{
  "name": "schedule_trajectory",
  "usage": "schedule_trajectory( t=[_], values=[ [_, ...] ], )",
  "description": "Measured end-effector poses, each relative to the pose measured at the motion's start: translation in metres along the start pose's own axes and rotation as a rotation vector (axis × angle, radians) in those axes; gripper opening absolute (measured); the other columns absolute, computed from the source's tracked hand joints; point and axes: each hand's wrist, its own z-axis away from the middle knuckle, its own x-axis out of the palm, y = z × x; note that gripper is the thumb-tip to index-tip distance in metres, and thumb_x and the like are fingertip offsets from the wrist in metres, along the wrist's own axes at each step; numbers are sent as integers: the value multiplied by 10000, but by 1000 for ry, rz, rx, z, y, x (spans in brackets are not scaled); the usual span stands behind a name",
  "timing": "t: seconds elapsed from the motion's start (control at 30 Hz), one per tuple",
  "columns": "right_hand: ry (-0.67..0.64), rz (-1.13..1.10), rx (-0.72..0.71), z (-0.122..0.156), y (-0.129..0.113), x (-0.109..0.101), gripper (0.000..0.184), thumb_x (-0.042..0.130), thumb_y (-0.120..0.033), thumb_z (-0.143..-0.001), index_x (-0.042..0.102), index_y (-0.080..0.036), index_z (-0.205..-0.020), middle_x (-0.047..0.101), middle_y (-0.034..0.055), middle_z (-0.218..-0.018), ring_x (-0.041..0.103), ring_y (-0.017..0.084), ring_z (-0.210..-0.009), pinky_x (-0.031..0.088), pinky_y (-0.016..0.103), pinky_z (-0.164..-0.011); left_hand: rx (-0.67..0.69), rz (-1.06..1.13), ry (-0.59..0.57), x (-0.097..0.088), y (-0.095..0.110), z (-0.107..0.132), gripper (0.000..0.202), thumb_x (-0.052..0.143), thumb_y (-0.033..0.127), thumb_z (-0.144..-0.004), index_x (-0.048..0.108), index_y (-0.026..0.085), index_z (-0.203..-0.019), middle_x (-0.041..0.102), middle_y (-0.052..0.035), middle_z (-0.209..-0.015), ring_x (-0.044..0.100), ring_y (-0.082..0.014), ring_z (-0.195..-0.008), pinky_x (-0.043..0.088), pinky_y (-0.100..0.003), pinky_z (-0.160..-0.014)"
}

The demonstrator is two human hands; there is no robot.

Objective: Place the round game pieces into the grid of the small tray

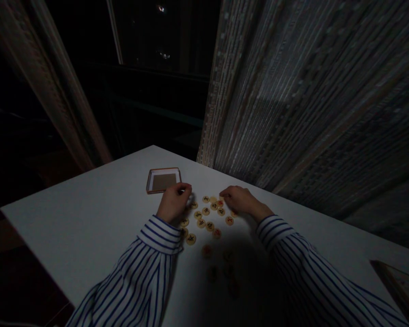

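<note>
Round wooden xiangqi pieces (206, 211) with black or red characters lie scattered on the white table between my hands. My left hand (175, 200) hovers by the near right corner of a shallow open box (147, 184), its fingers curled and thumb against them; whatever they hold is hidden. At the far right of the pieces, my right hand (240, 199) has its fingertips together at the edge of a pale xiangqi piece (221, 198). Another piece (233, 214) shows partly under that hand. Closer to me, several pieces (207, 251) sit in dark shadow.
The white table (98, 213) has a corner pointing away from me. At the lower right, part of a brown-edged flat object (395, 281) is visible. A string curtain (276, 91) hangs behind the table on the right, beside a dark window (163, 36).
</note>
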Motion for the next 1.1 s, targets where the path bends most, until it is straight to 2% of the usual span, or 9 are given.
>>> schedule_trajectory(
  t=[0.2,0.37,0.5,0.77,0.97,1.1],
  values=[
    [-52,36,-50,-2,1,-1,334,400,-171,-820,646,-259,-1027,630,63,-1122,521,225,-1061,374,339,-786,-29,12,1,0,3,1,286,526,370,-725,659,149,-848,691,-70,-786,631,-214,-767,466,-326,-749],
    [-58,62,-51,-2,-1,-3,302,408,-161,-800,662,-239,-944,652,75,-1052,535,237,-1031,373,349,-773,-11,20,14,0,2,1,273,538,363,-715,664,148,-827,693,-70,-775,631,-209,-736,469,-324,-720],
    [-51,67,-41,-3,0,-3,288,425,-174,-793,657,-233,-952,649,79,-1060,546,237,-1017,379,348,-771,-21,25,4,0,2,2,286,530,370,-720,664,146,-836,687,-64,-727,629,-205,-691,474,-317,-678],
    [-8,10,-20,-10,8,2,299,451,-217,-793,648,-205,-1018,640,100,-1086,558,247,-1013,388,367,-806,-18,11,11,-1,6,3,282,533,365,-708,669,142,-814,691,-66,-725,633,-212,-714,470,-316,-701],
    [49,-144,-9,-11,16,2,330,456,-297,-831,613,-173,-1093,656,87,-1029,594,185,-885,428,284,-752,-30,67,22,0,5,2,235,564,344,-684,673,156,-775,678,-50,-661,631,-209,-695,464,-308,-680],
    [31,-272,-3,-9,16,-1,365,420,-274,-860,555,-141,-1172,671,56,-868,592,115,-635,443,218,-593,-9,44,31,0,4,1,234,556,336,-693,677,155,-779,692,-62,-715,630,-208,-699,464,-313,-691]
  ],
)
